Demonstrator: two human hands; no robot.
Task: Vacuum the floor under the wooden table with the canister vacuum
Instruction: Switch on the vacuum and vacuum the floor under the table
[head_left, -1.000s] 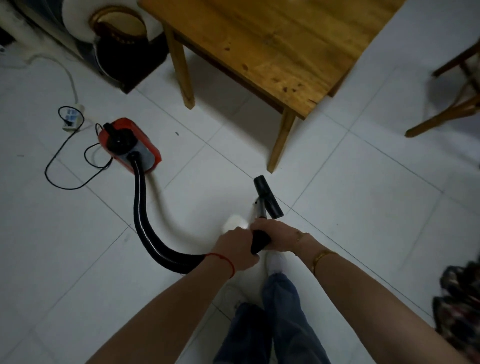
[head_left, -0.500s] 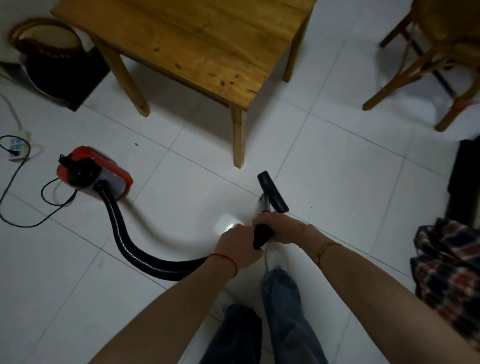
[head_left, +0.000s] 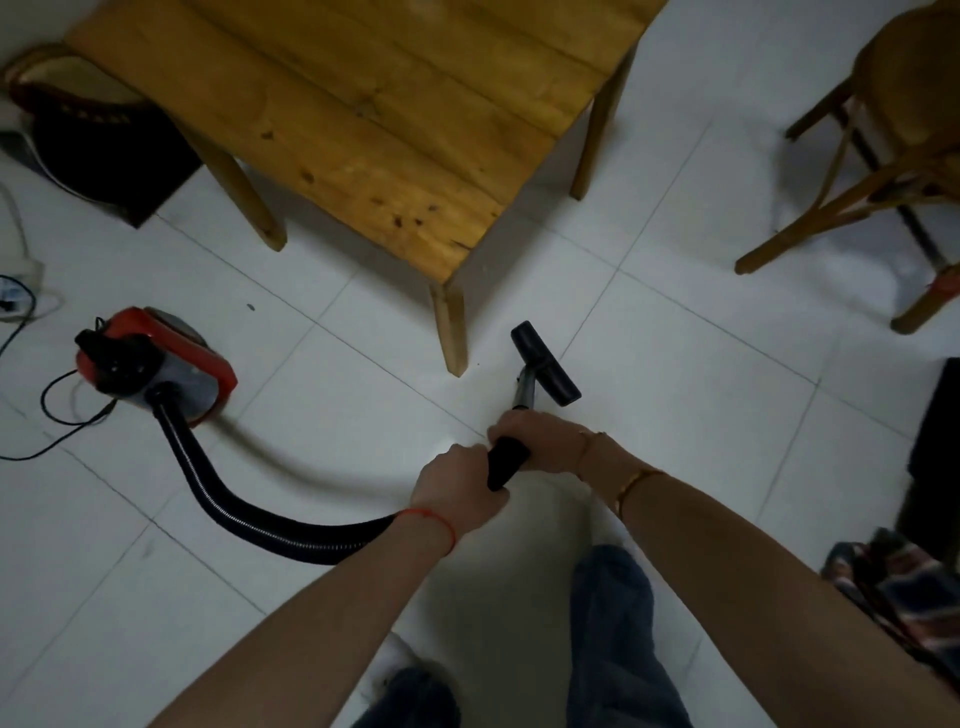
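Note:
The wooden table (head_left: 395, 119) stands at top centre on white floor tiles. A red canister vacuum (head_left: 156, 364) sits on the floor at left, its black ribbed hose (head_left: 249, 514) curving to my hands. My left hand (head_left: 457, 486) grips the hose end at the black handle (head_left: 506, 460). My right hand (head_left: 545, 439) grips the wand just above it. The metal wand (head_left: 523, 387) ends in a black floor nozzle (head_left: 545, 364), which lies on the tiles just right of the table's near leg (head_left: 451, 327), outside the table.
A wooden chair (head_left: 883, 156) stands at top right. A dark basket (head_left: 78, 130) on a black box sits at top left. A power strip (head_left: 15, 286) and black cord (head_left: 57, 415) lie at far left. Plaid cloth (head_left: 893, 587) lies at right. My legs are below.
The view has swung right, so table and canister sit further left in frame. The nozzle has come to the right side of the table's near leg. Both hands kept their grip.

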